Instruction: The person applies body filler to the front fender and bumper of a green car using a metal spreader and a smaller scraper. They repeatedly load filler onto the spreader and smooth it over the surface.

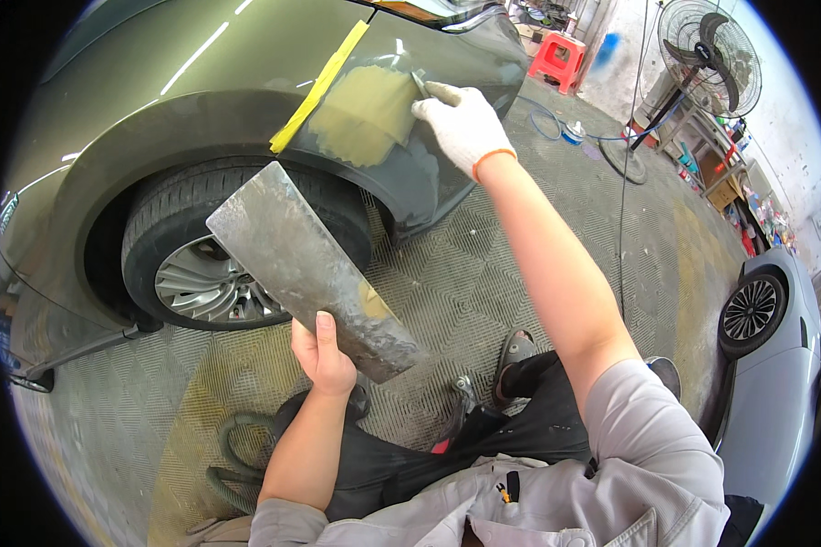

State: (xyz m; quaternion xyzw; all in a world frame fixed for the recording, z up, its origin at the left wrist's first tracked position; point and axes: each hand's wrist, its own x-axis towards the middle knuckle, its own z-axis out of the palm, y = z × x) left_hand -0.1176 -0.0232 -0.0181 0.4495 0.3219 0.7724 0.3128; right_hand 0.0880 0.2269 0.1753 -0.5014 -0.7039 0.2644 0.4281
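Observation:
My bare left hand [327,357] grips a long grey metal plate [292,264], its thumb lying on top. A small smear of yellowish putty [372,299] sits near the plate's lower end. Up at the car's corner, my right hand [463,129], in a white knit glove with an orange cuff, is closed on a small putty knife [420,84]. The blade is by the right edge of a yellowish putty patch [360,114] on the dark grey bumper [479,68]; whether it touches is unclear. Yellow masking tape [321,87] runs down the patch's left side.
The car's tyre [337,214] stands below the tape. Behind it are a red stool [557,62], a standing fan [702,50] and a cluttered shelf [693,150]. A grey car [766,392] is at right. A hose [233,456] lies by my legs.

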